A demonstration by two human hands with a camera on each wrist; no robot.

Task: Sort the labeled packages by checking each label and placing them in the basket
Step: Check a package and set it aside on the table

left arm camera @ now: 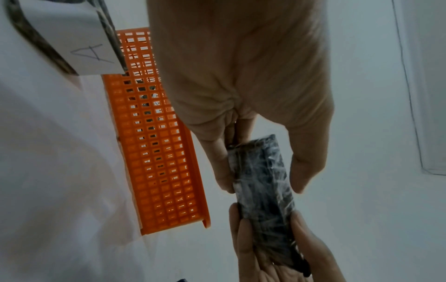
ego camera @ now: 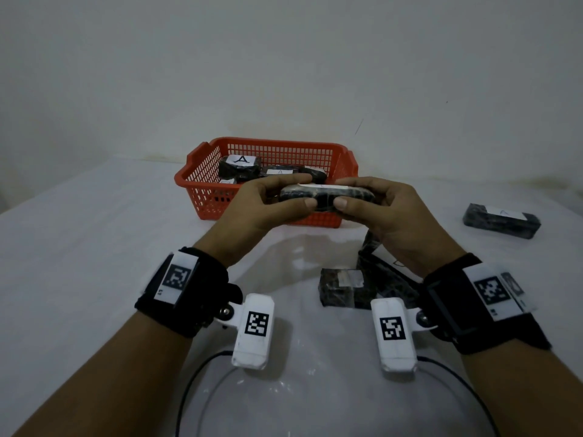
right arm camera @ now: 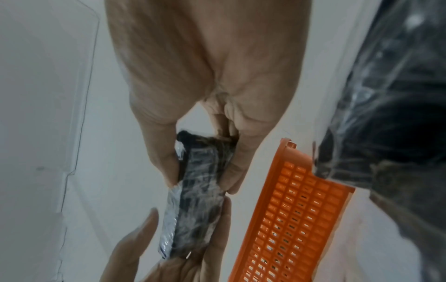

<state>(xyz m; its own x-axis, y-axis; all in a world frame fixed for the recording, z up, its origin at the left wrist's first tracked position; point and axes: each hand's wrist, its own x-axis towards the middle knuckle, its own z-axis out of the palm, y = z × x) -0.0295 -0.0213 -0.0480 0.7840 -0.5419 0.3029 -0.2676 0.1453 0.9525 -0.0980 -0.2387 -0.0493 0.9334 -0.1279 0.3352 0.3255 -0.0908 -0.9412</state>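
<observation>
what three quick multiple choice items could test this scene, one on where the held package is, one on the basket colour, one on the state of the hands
1. Where is the held package?
A. lifted in front of the basket
B. lying inside the basket
C. flat on the table

2. What colour is the basket?
A. blue
B. orange-red
C. green

3. How is the package held?
A. left hand only
B. right hand only
C. both hands, one at each end

Answers:
1 A, it is off the table, before the basket's near wall.
2 B, its mesh walls are orange-red in all views.
3 C, the left hand and the right hand each pinch one end.
</observation>
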